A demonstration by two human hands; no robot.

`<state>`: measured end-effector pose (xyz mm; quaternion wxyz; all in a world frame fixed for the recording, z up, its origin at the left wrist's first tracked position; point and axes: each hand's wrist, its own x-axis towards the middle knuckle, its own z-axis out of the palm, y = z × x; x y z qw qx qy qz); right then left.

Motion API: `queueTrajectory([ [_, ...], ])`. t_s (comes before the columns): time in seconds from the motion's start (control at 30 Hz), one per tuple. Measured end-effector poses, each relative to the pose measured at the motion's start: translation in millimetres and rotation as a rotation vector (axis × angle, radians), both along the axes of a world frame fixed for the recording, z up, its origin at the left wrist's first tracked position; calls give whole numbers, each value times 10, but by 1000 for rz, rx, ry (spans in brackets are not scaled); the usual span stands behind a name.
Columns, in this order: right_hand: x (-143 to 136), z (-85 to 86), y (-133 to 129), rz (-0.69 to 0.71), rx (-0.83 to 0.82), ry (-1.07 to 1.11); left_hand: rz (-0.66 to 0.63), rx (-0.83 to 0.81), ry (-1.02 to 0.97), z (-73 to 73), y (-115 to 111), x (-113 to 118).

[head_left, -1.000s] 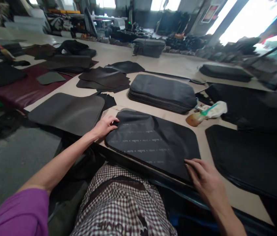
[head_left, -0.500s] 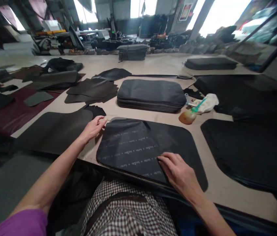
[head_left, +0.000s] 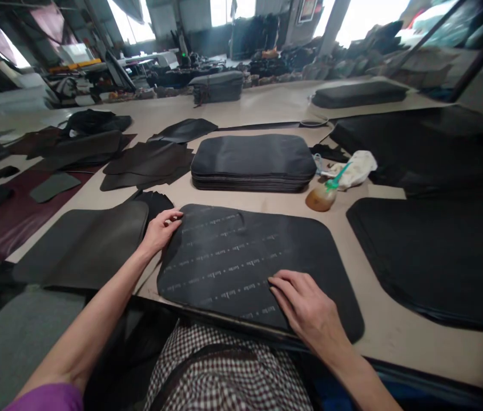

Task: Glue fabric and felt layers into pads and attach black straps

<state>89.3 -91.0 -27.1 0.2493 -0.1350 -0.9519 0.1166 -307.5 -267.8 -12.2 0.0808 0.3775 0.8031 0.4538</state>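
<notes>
Along the near edge of a wide beige table [head_left: 438, 349], a black panel [head_left: 220, 268] with rounded corners and rows of pale lettering lies flat in front of a person in a checked apron [head_left: 224, 377]. From where I stand, the left hand [head_left: 161, 233] is at the panel's far left corner, thumb and fingers curled towards each other; whether they grip the edge or merely touch it, I cannot tell. The right hand [head_left: 308, 302] lies over the panel right of its middle, fingertips gathered close together on the printed face, and I cannot make out whether anything is pinched between them. What catches my eye beyond the panel is a squat see-through bottle [head_left: 320, 198] with brownish liquid showing in its lower part and a green spout [head_left: 338, 178] slanting up towards a crumpled white cloth [head_left: 359, 169] just beside it. Left of the bottle sits a neat stack of black panels [head_left: 253, 162], their rounded edges lined up. To the person's left a grey-brown sheet [head_left: 85, 245] lies near the printed panel, with a fan of dark scraps [head_left: 156, 202] by its far corner. To the right, dark sheets [head_left: 434, 265] lie apart from the printed panel, a strip of bare tabletop between them.
</notes>
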Motion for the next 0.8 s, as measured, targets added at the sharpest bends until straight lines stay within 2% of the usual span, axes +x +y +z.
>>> queueTrajectory([
  [0.1, 5, 1, -4, 1, -11, 0, 67, -146, 295, 39, -1, 19],
  [0.17, 1, -3, -7, 4, -24, -5, 65, -183, 493, 111, -4, 185],
  [0.27, -7, 8, -15, -6, -38, 3, -174, -292, 610, 164, 1, 560],
  [0.33, -3, 42, -26, -7, -50, 18, -355, -408, 635, 121, 0, 771],
  [0.4, 2, 99, -35, -2, -73, 18, -435, -485, 683, 27, -7, 879],
  [0.5, -41, 205, -36, -44, -90, -18, -436, -486, 776, -143, -3, 860],
  [0.6, -227, 288, -45, -70, -69, -66, -429, -452, 833, -254, 18, 770],
  [0.7, -561, 294, -98, 32, -5, -107, -433, -450, 864, -288, 14, 727],
  [0.8, -899, 215, -120, 126, 53, -166, -439, -463, 884, -307, -1, 711],
])
